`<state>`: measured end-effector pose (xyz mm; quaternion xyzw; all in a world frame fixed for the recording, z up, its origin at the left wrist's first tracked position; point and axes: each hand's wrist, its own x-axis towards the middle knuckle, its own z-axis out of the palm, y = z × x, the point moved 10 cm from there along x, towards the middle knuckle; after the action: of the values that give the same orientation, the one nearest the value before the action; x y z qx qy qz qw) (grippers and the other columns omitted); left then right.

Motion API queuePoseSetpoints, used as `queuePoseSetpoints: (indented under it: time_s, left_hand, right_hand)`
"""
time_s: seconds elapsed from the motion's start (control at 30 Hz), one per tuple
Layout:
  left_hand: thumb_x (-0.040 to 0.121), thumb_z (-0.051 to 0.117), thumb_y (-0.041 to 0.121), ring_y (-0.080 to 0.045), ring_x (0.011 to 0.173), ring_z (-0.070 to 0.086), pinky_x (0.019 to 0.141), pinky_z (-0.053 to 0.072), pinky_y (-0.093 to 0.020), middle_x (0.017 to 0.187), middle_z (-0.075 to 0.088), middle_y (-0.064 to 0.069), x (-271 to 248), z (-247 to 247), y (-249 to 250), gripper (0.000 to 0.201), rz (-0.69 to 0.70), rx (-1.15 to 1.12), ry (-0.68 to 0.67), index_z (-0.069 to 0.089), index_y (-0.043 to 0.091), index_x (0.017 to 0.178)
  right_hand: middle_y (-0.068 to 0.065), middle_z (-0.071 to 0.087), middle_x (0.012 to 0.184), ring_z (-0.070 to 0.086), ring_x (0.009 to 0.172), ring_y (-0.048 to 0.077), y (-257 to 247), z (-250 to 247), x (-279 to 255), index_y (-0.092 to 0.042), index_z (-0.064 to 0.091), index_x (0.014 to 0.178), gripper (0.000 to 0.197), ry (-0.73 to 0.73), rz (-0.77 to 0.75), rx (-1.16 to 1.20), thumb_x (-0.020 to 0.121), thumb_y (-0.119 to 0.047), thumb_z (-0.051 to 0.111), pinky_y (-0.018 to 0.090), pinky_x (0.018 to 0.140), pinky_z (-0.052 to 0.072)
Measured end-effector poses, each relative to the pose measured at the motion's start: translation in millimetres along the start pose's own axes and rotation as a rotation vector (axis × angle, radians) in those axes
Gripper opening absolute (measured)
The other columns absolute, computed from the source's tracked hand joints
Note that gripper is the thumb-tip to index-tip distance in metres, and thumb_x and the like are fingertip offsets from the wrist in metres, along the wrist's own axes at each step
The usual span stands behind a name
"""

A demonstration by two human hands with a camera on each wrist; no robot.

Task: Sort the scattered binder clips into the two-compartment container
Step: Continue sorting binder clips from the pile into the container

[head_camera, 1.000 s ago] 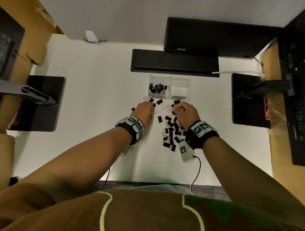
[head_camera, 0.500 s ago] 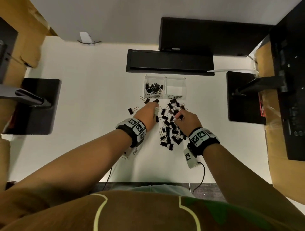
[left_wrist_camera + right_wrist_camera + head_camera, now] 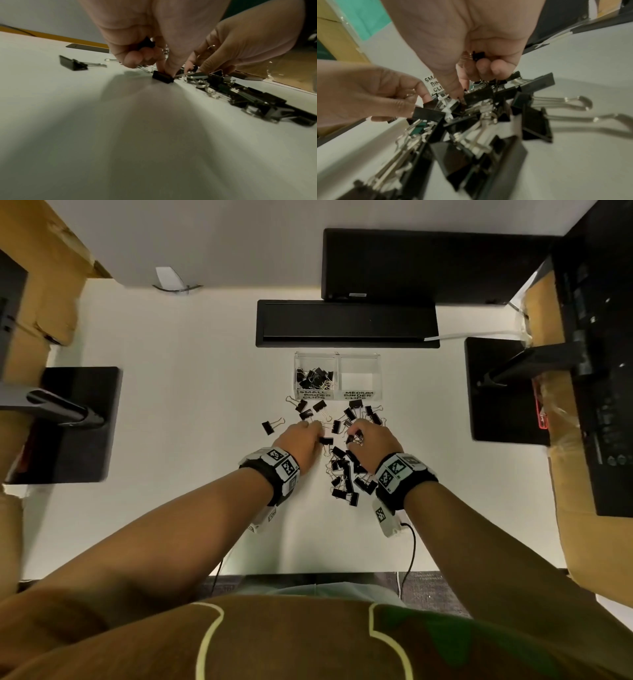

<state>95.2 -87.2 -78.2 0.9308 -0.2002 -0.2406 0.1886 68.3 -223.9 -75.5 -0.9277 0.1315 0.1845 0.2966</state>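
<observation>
The clear two-compartment container [image 3: 377, 361] stands beyond my hands; its left part holds several small black binder clips [image 3: 313, 378], while its right part [image 3: 358, 380] is bare. Scattered black clips [image 3: 346, 474] lie in a pile between my wrists and in front of the container. My left hand [image 3: 317, 433] keeps a small clip [image 3: 145, 43] tucked in its curled fingers, and its thumb and forefinger pinch another small clip [image 3: 163, 77] on the table. My right hand [image 3: 352, 436] also holds a small clip [image 3: 477, 56] in curled fingers, with its forefinger [image 3: 462, 94] dipped into the pile.
A black bar [image 3: 346, 323] and a monitor [image 3: 438, 265] sit behind the container. Black stand bases lie left [image 3: 65, 426] and right [image 3: 503, 392]. One clip [image 3: 270, 426] lies apart to the left. Cardboard boxes flank the white table [image 3: 171, 405].
Both hands stay over the scattered clips. The right hand has edged left and forward into the pile. The left hand's thumb and forefinger have come down on a small clip.
</observation>
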Motion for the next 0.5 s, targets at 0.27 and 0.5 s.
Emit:
queuePoseSetpoints:
  time_s: [0.27, 0.5]
  left_hand:
    - [0.089, 0.049, 0.016, -0.020, 0.085, 0.050, 0.073, 0.041, -0.031, 0.105, 0.060, -0.010, -2.3, -14.5, -23.2, 0.019, -0.141, -0.034, -0.005, 0.052, 0.011, 0.107]
    - [0.086, 0.049, 0.019, -0.022, 0.079, 0.055, 0.065, 0.040, -0.030, 0.089, 0.055, -0.002, -3.8, -20.5, -26.6, 0.010, -0.167, -0.113, -0.002, 0.049, 0.015, 0.095]
  right_hand:
    - [-0.004, 0.057, 0.083, 0.052, 0.075, 0.012, -10.7, -9.9, 11.8, -0.015, 0.055, 0.084, 0.013, -0.008, 0.004, 0.250, 0.085, -0.026, 0.062, 0.023, 0.067, 0.043]
    - [0.003, 0.064, 0.101, 0.060, 0.086, 0.016, -67.4, -58.9, 53.8, -0.010, 0.060, 0.097, 0.017, 0.101, -0.061, 0.329, 0.086, -0.023, 0.059, 0.020, 0.067, 0.047]
